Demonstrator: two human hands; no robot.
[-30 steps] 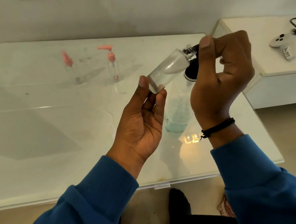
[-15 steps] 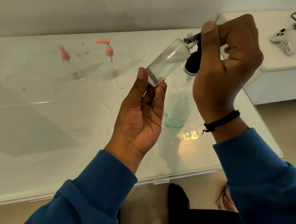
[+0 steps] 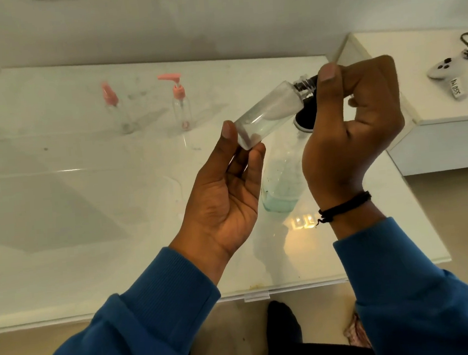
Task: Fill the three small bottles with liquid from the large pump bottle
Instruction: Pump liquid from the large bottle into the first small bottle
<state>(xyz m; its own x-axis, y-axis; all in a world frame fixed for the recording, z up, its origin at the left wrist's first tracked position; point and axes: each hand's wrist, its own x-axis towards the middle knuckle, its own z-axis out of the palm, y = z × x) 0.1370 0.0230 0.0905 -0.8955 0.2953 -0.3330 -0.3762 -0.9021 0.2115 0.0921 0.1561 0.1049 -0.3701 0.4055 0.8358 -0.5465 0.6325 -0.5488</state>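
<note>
Left hand [image 3: 222, 190] still pinches the tilted bottle [image 3: 266, 114]; right hand [image 3: 348, 126] keeps gripping the pump [image 3: 305, 116]; filling apparently continues.

— Small bottles?
— Three, clear plastic. One uncapped [image 3: 266, 114], tilted, mid-frame, neck up-right. Two upright at upper left: pink cap [image 3: 114, 108], pink pump [image 3: 181, 102].
— Large pump bottle?
— Clear, black pump head [image 3: 305, 116], upright right of centre; pale blue-green liquid low inside [image 3: 280, 198].
</note>
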